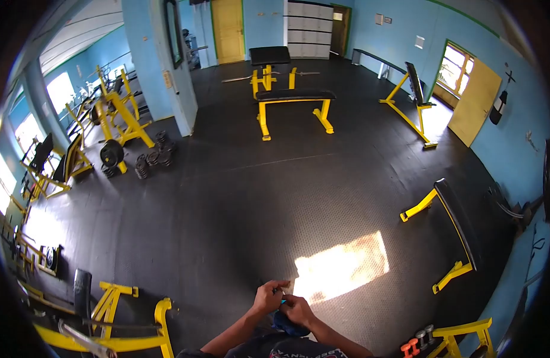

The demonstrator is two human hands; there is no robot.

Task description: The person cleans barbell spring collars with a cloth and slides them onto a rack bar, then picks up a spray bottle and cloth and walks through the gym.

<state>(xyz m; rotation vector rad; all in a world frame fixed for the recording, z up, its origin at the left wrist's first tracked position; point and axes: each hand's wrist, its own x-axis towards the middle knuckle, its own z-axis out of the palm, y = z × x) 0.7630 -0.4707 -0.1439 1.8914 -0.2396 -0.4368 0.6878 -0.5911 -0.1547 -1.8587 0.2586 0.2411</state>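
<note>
Close together in front of my body, my left hand and my right hand have their fingers bent inward and nearly meet. A small light-blue thing shows between them; its kind is too small to make out. Just under the hands hangs a dark blue bunched cloth, partly covered by the right hand and wrist. The dark printed shirt on my body fills the bottom edge.
Black rubber flooring carries a bright sunlit patch. Benches stand ahead and to the right. Small dumbbells lie lower right, a yellow-framed machine lower left. Weight plates and more equipment sit far left.
</note>
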